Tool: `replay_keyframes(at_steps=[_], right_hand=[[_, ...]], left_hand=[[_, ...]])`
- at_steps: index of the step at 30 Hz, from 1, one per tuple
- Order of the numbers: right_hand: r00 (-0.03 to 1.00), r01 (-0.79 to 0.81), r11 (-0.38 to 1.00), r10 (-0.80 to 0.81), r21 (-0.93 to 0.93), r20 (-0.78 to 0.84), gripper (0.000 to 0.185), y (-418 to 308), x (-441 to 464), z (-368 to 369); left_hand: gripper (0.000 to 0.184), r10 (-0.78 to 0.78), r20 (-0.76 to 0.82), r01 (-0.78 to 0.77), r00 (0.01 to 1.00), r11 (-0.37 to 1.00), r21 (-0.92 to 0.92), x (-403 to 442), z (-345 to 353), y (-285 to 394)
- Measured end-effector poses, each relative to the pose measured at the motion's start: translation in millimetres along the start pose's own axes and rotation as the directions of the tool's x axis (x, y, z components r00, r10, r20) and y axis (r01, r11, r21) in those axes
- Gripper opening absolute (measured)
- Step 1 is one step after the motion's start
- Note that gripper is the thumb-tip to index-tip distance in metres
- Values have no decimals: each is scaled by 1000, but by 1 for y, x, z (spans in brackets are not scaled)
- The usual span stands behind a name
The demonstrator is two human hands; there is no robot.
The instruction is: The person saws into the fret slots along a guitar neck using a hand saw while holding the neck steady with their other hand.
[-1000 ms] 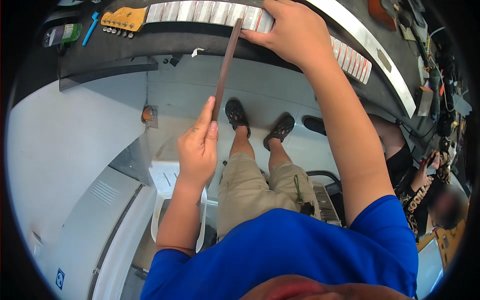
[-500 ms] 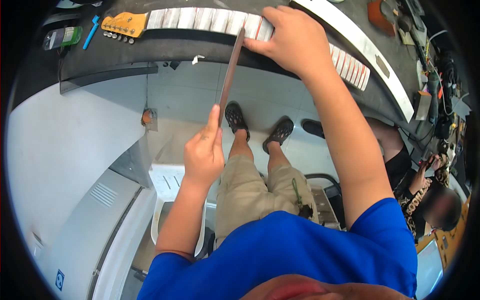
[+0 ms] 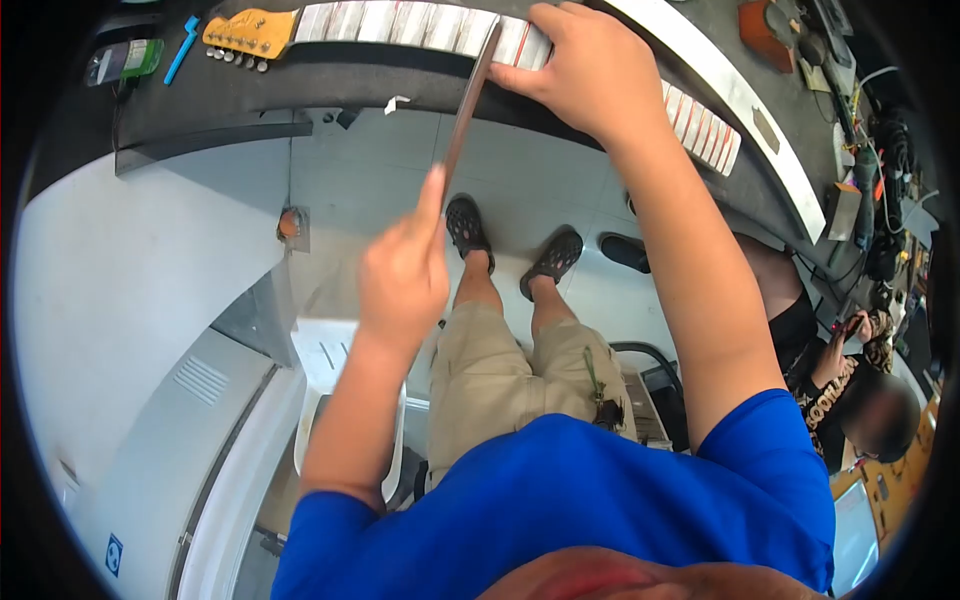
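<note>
The guitar neck (image 3: 395,22), its fretboard masked in white strips with red lines showing between some of them, lies crosswise on the dark bench (image 3: 300,82), directly under the right hand (image 3: 603,75). That hand grasps it from above, thumb on the near edge, fingers reaching over the far one.

The left hand (image 3: 405,268), a little blurred, is wrapped around a slim file (image 3: 467,115), index finger stretched along it. Its tip end lies across the fretboard just left of the right thumb; whether file and thumb touch, I cannot tell.

Compared with half a second ago, the file reaches farther over the neck, its tip now close to the far edge, while the right hand's hold is much the same. This looks like the forward part of a stroke along one fret line.

The left grip hangs in open air past the bench's front edge, over the tiled floor (image 3: 350,165), with room back towards the body. A white scrap (image 3: 396,104) sits on that edge, beyond the left fist. Room is tighter behind the right hand, where a long white bar (image 3: 727,75) lies close. The headstock (image 3: 250,33) and blue string winder (image 3: 182,50) are well left of both grips; a seated person (image 3: 838,400) is well to the right.
</note>
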State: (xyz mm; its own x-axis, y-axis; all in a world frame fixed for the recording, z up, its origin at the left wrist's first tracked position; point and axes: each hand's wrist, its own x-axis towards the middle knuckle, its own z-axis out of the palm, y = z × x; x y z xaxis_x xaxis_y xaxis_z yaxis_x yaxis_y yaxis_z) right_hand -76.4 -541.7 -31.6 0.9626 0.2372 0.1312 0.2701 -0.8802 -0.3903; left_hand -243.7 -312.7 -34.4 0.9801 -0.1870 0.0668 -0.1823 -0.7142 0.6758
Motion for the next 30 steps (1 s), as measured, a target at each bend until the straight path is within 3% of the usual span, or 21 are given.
replay_keyframes(at_steps=[1,3,5,7,9,12,14,15,17,18,20,22,24,27,30], right_hand=[[999,15,1000,-15,8,-37,47,-2,0,-6],[998,28,999,-27,20,-55,47,-2,3,-7],[1000,3,1000,-3,-6,-11,49,-2,3,-5],[999,19,1000,-19,-15,-32,49,-4,0,-4],[998,34,999,-33,18,-45,49,-5,2,-9],[999,18,999,-17,30,-31,48,-3,1,-10],[999,-8,1000,8,5,32,47,-9,2,-15],[999,2,999,0,36,-48,46,-4,0,-5],[998,2,999,0,35,-56,46,-4,2,-7],[999,-3,999,5,37,-45,46,-4,0,-6],[1000,-11,1000,11,1,15,48,-5,0,-7],[1000,-4,1000,5,8,-11,48,-4,2,-9],[999,4,1000,-3,26,-41,49,-3,2,-9],[999,13,1000,-13,18,-33,49,-4,-3,-6],[999,12,1000,-12,-6,-36,48,-1,2,-5]], left_hand=[[56,6,-7,-5,1000,999,32,31,2,5],[48,13,-5,-12,1000,989,148,94,13,15],[43,-11,-6,11,1000,996,94,118,14,21],[47,-16,13,15,1000,993,120,98,9,21],[53,-61,-21,61,998,998,0,29,3,11],[58,7,-99,-13,995,998,-60,-27,6,-4],[54,-32,-17,33,999,999,42,10,0,8],[52,-27,2,27,1000,995,93,50,2,12],[46,78,-44,-71,996,985,154,109,17,14],[41,36,-23,-32,999,988,150,130,21,19],[43,32,-37,-28,999,994,101,119,17,17],[52,-79,49,70,996,985,155,59,1,19],[61,-2,-77,-3,997,998,-65,-14,2,2],[64,-28,-61,27,998,999,-31,-16,-2,4],[49,-3,-3,4,1000,991,132,80,6,16]])
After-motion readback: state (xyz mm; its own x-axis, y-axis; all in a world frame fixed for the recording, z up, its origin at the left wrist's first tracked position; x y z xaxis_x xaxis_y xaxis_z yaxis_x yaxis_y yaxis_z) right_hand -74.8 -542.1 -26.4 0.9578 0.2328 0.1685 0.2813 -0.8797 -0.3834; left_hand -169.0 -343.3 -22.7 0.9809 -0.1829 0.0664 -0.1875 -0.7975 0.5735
